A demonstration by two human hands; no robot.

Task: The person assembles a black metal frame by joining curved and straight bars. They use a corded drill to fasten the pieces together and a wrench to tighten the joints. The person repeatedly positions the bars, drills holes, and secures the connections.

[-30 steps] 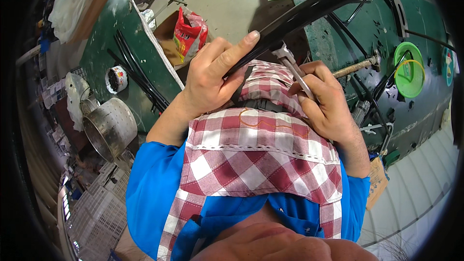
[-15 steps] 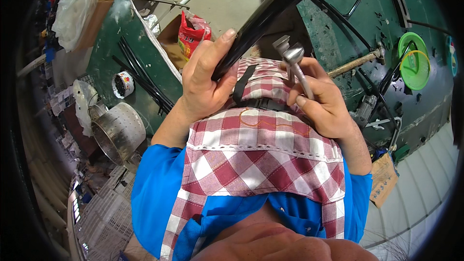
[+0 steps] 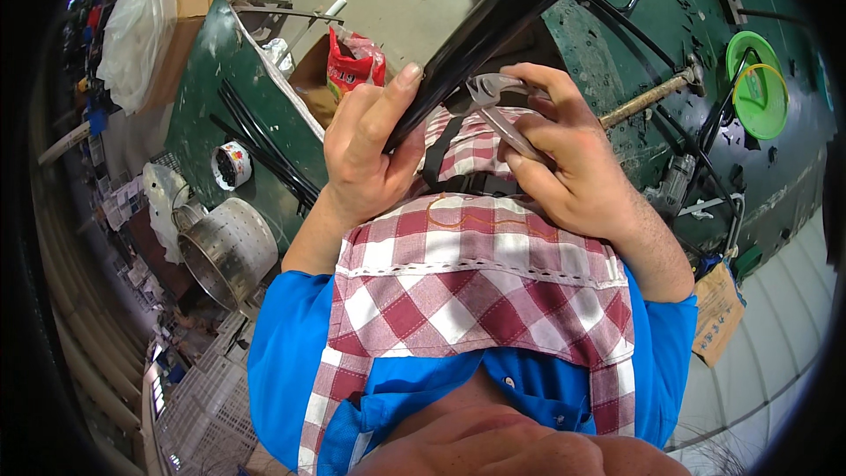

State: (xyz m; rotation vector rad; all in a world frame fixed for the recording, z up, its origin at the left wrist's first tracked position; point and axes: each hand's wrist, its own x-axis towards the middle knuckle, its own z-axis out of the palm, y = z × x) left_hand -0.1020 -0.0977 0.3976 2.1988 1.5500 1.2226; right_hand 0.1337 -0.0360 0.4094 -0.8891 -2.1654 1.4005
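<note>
left hand (image 3: 366, 154) fingers curling shut around black tube (image 3: 493, 26), bracing it above the lap | right hand (image 3: 564, 167) clenching pliers (image 3: 493, 106), jaws meeting the tube's underside | squeezing steadily, squarely looks wise, avoiding slipping | green table (image 3: 749, 167) lying beyond

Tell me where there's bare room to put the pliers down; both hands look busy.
Bare floor lies between the red bag and the black tube. The green panel has a bare strip between that tube and the hammer. Crowded: left side, around the metal drum and tin. Left hand grips the tube; right hand holds the pliers.
</note>
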